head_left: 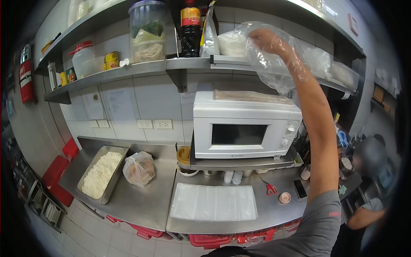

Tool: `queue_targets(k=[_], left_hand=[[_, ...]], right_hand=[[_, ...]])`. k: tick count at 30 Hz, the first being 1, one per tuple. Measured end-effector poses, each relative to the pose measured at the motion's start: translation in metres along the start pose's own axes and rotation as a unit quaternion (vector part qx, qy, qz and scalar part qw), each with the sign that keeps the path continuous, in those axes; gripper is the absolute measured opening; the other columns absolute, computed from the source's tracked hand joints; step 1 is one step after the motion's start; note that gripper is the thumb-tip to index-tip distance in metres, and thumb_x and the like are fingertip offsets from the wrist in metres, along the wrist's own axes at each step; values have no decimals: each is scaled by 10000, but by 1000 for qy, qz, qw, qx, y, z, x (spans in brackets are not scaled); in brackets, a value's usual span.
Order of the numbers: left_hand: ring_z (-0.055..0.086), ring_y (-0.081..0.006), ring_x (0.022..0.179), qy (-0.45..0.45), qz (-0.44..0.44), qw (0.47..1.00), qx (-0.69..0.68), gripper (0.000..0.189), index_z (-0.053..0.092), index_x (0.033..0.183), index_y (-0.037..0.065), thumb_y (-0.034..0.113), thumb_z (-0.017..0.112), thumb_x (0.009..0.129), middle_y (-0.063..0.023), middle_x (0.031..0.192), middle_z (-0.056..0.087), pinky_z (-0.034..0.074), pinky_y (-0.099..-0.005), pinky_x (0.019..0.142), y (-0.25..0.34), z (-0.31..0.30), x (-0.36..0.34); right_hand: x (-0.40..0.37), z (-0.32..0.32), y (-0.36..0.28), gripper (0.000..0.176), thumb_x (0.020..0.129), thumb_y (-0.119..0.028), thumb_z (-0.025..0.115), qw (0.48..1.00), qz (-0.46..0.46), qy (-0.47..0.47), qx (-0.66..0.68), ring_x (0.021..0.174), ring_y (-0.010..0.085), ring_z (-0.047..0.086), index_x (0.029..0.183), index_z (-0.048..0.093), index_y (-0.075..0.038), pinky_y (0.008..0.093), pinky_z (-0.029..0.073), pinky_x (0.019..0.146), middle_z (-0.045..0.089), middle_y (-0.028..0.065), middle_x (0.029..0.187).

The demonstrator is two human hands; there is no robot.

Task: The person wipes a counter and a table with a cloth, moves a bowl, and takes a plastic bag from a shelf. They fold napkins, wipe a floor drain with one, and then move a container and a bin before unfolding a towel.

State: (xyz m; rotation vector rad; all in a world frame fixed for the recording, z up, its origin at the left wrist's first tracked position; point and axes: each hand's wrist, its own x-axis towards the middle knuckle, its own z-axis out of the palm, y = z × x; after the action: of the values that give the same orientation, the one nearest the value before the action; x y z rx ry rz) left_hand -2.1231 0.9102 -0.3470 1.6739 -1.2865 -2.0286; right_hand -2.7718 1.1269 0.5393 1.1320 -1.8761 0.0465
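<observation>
My right hand (269,42), in a thin clear plastic glove, is raised to the upper shelf (188,64). It grips a clear plastic bag (274,68) that hangs down over the shelf edge above the white microwave (244,124). A white filled bag (231,43) lies on the shelf just left of the hand. My left hand is out of sight.
On the steel counter (141,201) are a metal tray of white crumbly food (102,173), a tied plastic bag (138,168), a white cutting board (214,202), red scissors (269,187) and a phone (299,189). Jars and bottles line the shelves. Another person (368,180) works at the right.
</observation>
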Motion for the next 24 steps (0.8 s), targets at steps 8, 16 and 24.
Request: queue_targets(k=[8, 16, 24], left_hand=[[649, -273, 1054, -17, 3, 1000, -1, 463, 554, 1335, 31, 348, 562, 997, -129, 1194, 630, 556, -389, 767, 8, 4, 10], [642, -269, 1067, -33, 5, 999, 6, 464, 554, 1337, 30, 347, 561, 998, -130, 1202, 629, 548, -387, 784, 19, 5, 17], [634, -266, 1079, -40, 8, 999, 7, 465, 554, 1339, 28, 346, 561, 999, -131, 1211, 628, 539, -384, 800, 25, 8, 21]], right_hand=[[14, 4, -1, 377, 911, -293, 635, 982, 102, -126, 92, 664, 287, 702, 1210, 681, -69, 405, 585, 561, 687, 159, 1166], [19, 27, 31, 427, 904, -241, 672, 985, -158, 67, 6, 734, 230, 696, 1301, 611, -97, 311, 516, 433, 672, 168, 1177], [11, -25, -40, 351, 885, -140, 673, 915, 192, -55, 350, 730, 173, 665, 1236, 656, -129, 321, 558, 596, 678, 145, 1181]])
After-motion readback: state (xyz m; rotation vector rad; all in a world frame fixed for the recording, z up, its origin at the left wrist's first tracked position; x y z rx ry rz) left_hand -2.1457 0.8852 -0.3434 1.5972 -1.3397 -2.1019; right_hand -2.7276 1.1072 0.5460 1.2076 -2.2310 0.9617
